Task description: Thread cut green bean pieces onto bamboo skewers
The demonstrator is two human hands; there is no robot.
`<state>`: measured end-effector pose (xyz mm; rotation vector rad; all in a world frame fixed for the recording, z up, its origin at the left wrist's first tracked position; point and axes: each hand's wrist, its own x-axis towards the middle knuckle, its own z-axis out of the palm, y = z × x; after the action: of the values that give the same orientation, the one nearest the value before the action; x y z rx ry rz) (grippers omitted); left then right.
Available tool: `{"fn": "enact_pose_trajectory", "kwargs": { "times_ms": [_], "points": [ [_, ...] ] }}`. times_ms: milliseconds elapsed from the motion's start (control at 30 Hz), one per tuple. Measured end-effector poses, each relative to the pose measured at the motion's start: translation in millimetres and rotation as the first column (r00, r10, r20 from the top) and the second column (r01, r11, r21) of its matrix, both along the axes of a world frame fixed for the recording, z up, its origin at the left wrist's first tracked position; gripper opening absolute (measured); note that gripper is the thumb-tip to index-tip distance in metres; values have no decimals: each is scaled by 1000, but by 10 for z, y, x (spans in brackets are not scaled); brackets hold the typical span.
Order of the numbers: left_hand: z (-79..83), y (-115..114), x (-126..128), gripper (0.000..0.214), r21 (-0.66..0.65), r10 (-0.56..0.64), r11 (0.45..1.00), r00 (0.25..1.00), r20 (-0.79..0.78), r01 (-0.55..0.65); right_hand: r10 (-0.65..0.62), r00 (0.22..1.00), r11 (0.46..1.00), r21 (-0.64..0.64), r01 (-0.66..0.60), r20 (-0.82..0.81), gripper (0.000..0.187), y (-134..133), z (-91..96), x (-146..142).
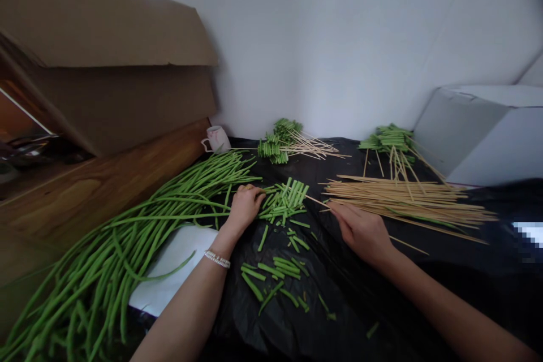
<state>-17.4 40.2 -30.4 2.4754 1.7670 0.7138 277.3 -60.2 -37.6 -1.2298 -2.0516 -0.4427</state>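
Observation:
My right hand point(362, 232) is closed on the blunt end of a thin bamboo skewer point(316, 200). Cut long bean pieces point(299, 192) lie side by side across the skewer's far end, seemingly threaded on it. At the left edge of the pile of cut pieces point(278, 209), my left hand point(246, 206) has its fingers pinched together on a green bean piece; its fingertips are partly hidden. More loose cut pieces point(286, 268) are scattered on the black plastic sheet point(280, 339) below. Uncut long beans point(169, 198) form a large heap left of my left hand.
Bare skewers point(407, 201) lie in a bundle beyond my right hand. Filled skewers stand in two piles, one at back centre point(280, 138), one at back right point(390, 138). A pinkish mug point(218, 139), a cardboard box point(127, 90), a white box point(483, 130) and the wall point(318, 51) border the area.

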Motion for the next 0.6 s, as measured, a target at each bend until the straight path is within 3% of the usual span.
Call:
{"fn": "enact_pose_trajectory", "kwargs": {
  "times_ms": [200,367,600],
  "points": [
    [-30,-2,13,24,-63,20,998,1000,-11,-20,-6,1000,1000,-19,6,-6,28,-7,6,-9],
    [-45,4,16,20,3,63,998,998,-15,-63,-10,1000,1000,-19,10,-11,29,-9,5,-15],
    [-25,-18,26,10,-42,8,999,1000,-15,-8,-8,1000,1000,-6,8,-1,27,-4,-4,-14]
  ]
}}
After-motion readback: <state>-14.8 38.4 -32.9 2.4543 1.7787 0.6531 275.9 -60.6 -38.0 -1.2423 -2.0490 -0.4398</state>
